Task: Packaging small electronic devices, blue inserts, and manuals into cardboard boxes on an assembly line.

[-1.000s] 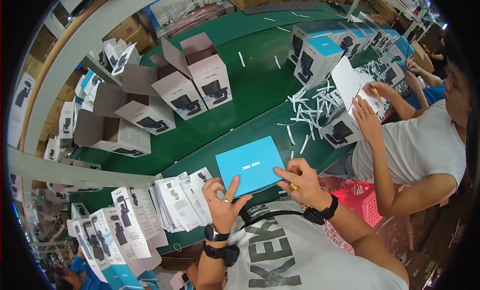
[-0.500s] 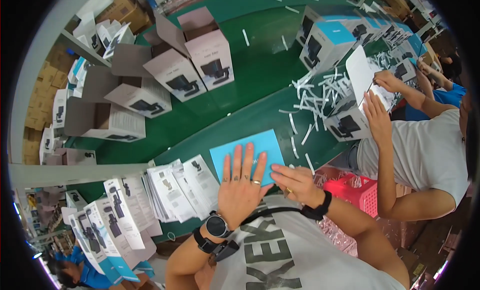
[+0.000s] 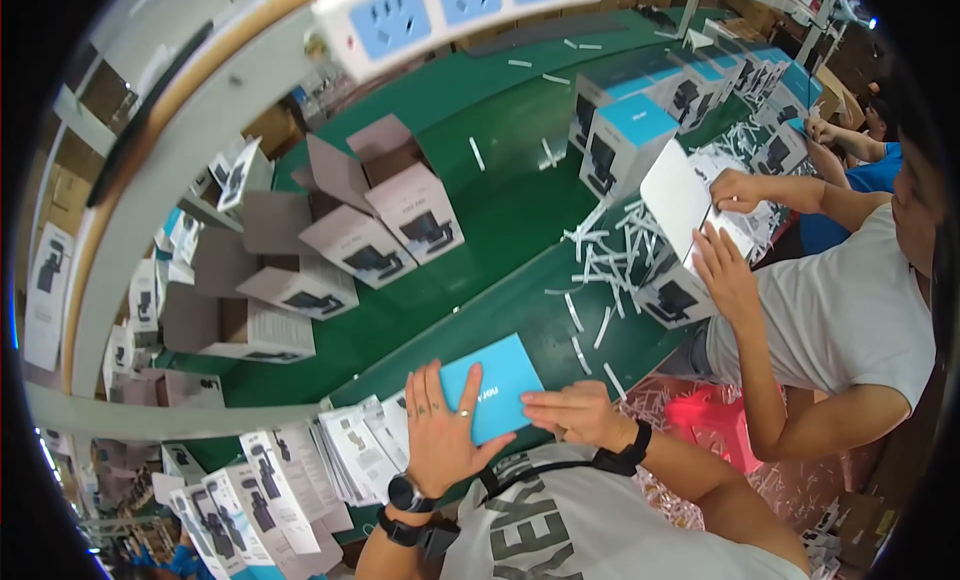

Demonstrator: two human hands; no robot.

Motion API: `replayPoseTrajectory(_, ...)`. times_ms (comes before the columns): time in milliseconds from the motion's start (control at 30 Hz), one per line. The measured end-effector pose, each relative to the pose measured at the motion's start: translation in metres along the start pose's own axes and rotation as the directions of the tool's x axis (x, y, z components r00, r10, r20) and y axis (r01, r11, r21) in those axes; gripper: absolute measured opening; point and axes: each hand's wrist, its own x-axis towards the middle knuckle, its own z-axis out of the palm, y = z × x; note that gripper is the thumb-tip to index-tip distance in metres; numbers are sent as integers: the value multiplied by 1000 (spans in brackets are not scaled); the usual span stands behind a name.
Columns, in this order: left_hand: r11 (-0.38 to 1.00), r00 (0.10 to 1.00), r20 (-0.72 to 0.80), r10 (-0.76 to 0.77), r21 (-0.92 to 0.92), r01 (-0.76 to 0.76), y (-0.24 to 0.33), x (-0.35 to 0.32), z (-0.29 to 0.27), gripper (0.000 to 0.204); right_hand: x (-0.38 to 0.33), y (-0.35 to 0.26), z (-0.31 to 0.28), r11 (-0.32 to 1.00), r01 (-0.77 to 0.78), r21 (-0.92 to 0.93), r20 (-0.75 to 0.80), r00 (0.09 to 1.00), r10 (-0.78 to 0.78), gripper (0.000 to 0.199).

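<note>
Standing at the lower left, printed cartons (image 3: 222,528) make that side tight for moving. Beyond them, a row of boxes with raised flaps (image 3: 355,242) seems to have closing left to do. Leaflets (image 3: 352,450) lie overlapped just beside the left hand (image 3: 437,447), which is palm down, fingers spread, on the left part of a light-blue rectangular piece (image 3: 507,365). That piece is at the near edge of the green table (image 3: 525,205), before the person. The right hand (image 3: 583,415), apart from the left, touches its right edge with extended fingers; whether it grips anything I cannot tell. Bare tabletop opens beyond. Farther right, paper strips (image 3: 603,262) clutter the surface, closed blue-topped boxes (image 3: 618,158) look finished, and a co-worker's hands (image 3: 724,272) are at an open box (image 3: 676,298)
</note>
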Motion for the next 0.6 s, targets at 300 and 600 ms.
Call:
replayPoseTrajectory(300, 950, 992, -72, 105, -288, -121, -52, 107, -11, 83, -40, 14, -21, 757, -628, 180, -236, 720, 653, 20)
replayPoseTrajectory(600, 994, 925, -365, 104, 75, -82, -52, 349, 93, 65, -83, 14, -29, 587, -796, 147, -115, 575, 810, 14)
